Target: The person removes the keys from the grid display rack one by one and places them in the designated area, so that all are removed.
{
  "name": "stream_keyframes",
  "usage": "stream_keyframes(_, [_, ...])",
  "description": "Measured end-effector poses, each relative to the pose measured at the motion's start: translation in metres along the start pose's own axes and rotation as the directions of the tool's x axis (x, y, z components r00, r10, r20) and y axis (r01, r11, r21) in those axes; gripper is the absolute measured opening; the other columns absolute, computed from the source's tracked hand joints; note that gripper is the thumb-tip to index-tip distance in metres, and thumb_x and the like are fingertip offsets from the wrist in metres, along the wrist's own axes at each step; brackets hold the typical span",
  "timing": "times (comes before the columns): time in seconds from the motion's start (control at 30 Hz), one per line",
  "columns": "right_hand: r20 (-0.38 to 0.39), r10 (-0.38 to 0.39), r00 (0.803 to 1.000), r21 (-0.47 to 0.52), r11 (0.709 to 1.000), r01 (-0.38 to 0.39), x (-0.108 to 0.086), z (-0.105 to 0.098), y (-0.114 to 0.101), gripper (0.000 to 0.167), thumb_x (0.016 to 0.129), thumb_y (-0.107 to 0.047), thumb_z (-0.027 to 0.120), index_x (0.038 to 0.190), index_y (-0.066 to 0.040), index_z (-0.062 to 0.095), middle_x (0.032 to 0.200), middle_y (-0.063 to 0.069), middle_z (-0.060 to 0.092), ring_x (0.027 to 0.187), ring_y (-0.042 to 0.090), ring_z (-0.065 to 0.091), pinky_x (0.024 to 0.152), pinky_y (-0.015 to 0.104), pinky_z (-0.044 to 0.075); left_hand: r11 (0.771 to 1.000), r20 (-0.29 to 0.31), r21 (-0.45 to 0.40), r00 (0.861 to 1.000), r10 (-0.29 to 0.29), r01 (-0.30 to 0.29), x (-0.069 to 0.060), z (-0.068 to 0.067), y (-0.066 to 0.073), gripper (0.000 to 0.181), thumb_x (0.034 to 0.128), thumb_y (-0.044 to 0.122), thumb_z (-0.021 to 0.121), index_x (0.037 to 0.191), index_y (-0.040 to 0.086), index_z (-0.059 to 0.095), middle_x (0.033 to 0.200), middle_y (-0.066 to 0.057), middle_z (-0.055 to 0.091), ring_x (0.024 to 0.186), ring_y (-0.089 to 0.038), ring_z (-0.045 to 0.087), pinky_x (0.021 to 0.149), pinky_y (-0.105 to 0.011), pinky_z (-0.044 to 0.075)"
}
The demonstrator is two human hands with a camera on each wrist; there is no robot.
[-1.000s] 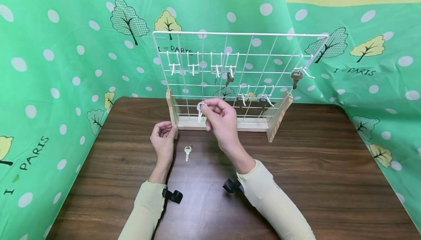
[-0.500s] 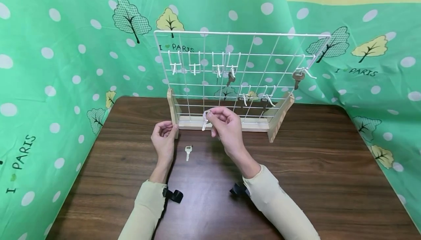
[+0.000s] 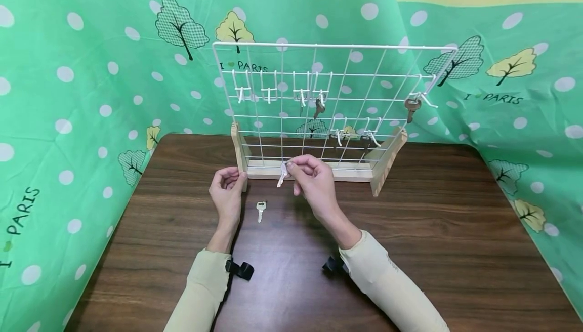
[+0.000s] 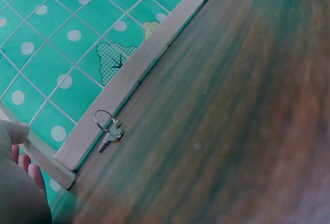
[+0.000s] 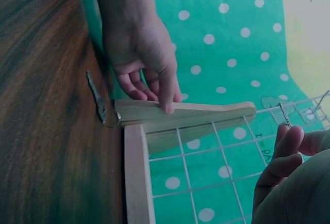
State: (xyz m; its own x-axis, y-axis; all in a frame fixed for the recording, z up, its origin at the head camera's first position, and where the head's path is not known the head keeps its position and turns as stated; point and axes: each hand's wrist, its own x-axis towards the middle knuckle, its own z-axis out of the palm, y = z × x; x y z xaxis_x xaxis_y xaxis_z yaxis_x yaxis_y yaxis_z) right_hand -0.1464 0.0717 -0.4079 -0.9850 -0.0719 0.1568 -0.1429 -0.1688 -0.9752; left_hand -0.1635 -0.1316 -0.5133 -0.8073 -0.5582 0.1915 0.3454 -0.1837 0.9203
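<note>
While a small silver key [image 3: 282,174] slants downward in the air, its narrow blade pointing to the lower left of the head view, the bent fingers and thumb of the right hand [image 3: 314,184] pinch its upper end. It appears pale and shiny from the head view; from the right wrist it shows nearly edge-on, a thin dark sliver above the fingertips.

Lower down, a second key [image 3: 260,211] lies on the table near the rack, silvery with a broad head, a notched blade and a round wire ring [image 4: 95,118] through it.

Behind the held key runs a pale, straight-edged wooden base bar [image 3: 350,174]. At its left end stands a smooth wooden side support [image 3: 238,150] with a rounded top, which the left hand [image 3: 226,193] grips by its edge, thumb on one face and fingers curled.

From the wood rises a wire grid [image 3: 334,45], thin white rods forming squares, with white hooks [image 3: 268,94] on it. Darker keys hang there, among them one at the far right [image 3: 412,107].

The table [image 3: 455,231] is brown with streaked wood grain; around it drapes creased green cloth [image 3: 109,28] printed with white dots and trees.
</note>
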Motion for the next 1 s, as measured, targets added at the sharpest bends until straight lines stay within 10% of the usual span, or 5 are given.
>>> stream_keyframes(0.43, [0.051,0.031,0.998,-0.076,0.997,-0.027,0.000,-0.006,0.018,0.007,0.098,0.004,0.074,0.101,0.009,0.078,0.083,-0.003,0.077,0.051,0.009,0.053,0.051,0.021,0.048,1.000,0.005,0.001,1.000,0.009,-0.009,0.001,0.000,0.000,0.027,0.0881,-0.016,0.081,0.109,-0.020,0.065,0.092,0.001,0.070,0.084,-0.006,0.066,0.076,-0.017,0.056])
stream_keyframes(1.0, [0.064,0.091,0.994,-0.282,0.957,-0.069,0.002,-0.012,0.043,0.008,0.096,-0.001,0.081,0.101,0.005,0.085,0.094,0.010,0.082,0.070,0.006,0.055,0.061,0.020,0.041,1.000,0.005,0.011,1.000,0.006,-0.006,0.000,-0.001,0.000,0.023,0.0885,-0.015,0.081,0.107,-0.016,0.067,0.092,0.002,0.070,0.085,-0.007,0.067,0.076,-0.017,0.056])
